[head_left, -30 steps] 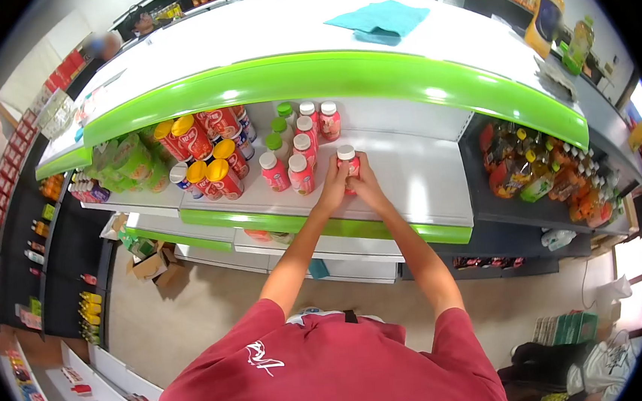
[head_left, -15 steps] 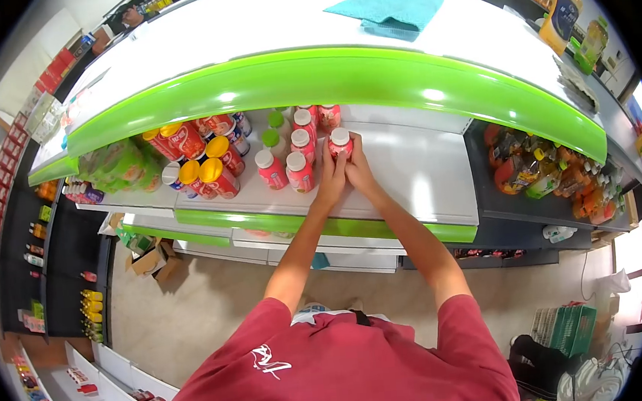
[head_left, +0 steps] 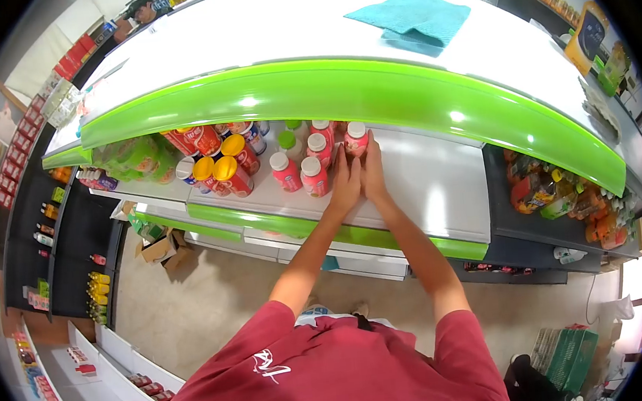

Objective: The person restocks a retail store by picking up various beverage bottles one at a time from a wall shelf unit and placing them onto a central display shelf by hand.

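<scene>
A pink bottle with a white cap (head_left: pixel 357 139) stands on the white shelf under the green front edge, held between my two hands. My left hand (head_left: pixel 345 186) lies along its left side, fingers stretched forward between it and the neighbouring bottles. My right hand (head_left: pixel 373 172) curves around its right side, with the fingers partly hidden. To the left stand more pink bottles with white caps (head_left: pixel 315 177), in rows running back under the upper shelf. Beside them are white bottles with green caps (head_left: pixel 289 146), partly covered.
Red canisters with yellow lids (head_left: pixel 234 176) and green packs (head_left: pixel 133 162) stand farther left. A teal cloth (head_left: pixel 412 18) lies on the white top. The curved green edge (head_left: pixel 342 86) overhangs my hands. Drinks bottles (head_left: pixel 554 193) fill the dark shelf at right; a cardboard box (head_left: pixel 162 247) sits on the floor.
My hands and the pink bottle between them have moved slightly farther back on the shelf. The whole view has shifted a little as the head moved.
</scene>
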Demonstrator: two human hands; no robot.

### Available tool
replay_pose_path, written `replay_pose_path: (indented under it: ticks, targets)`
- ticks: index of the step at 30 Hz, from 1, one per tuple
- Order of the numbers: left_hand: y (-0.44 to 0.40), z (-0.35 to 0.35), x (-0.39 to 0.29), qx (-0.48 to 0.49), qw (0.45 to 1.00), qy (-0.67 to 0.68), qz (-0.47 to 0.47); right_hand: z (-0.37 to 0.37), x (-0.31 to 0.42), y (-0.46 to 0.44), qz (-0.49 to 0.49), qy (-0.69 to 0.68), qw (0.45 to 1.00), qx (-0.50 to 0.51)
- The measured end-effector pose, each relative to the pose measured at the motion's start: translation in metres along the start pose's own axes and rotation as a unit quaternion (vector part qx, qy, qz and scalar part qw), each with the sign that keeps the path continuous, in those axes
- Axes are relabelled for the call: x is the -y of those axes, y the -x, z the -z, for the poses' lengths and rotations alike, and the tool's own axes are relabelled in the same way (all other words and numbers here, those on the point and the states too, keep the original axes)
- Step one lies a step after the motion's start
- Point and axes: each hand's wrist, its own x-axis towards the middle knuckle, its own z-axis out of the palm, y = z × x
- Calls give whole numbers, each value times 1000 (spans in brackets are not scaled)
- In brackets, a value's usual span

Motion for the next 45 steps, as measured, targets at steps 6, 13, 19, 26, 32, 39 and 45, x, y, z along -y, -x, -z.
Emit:
replay_pose_path:
  ticks: [6, 13, 19, 26, 32, 39, 45]
  targets:
    - [4, 3, -5, -13, 998, -60, -30, -8, -12, 4, -48, -37, 996, -58]
    - [2, 1, -1, -55, 996, -55, -39, 2, 6, 2, -100, 34, 991, -85]
    - [14, 7, -13, -52, 997, -61, -11, 5, 8, 6, -91, 43, 994, -42]
    - [14, -5, -6, -48, 990, -106, -82, 9, 10, 5, -62, 21, 998, 23]
    - [34, -7, -40, 17, 988, -133, -78, 11, 4, 6, -153, -68, 985, 37]
    - [138, 73, -58, 27, 958, -233, -166, 17, -2, -7, 72, 109, 990, 49]
    - [286, 220, -7, 59, 926, -372, 11, 0, 103, 43, 100, -36, 991, -77]
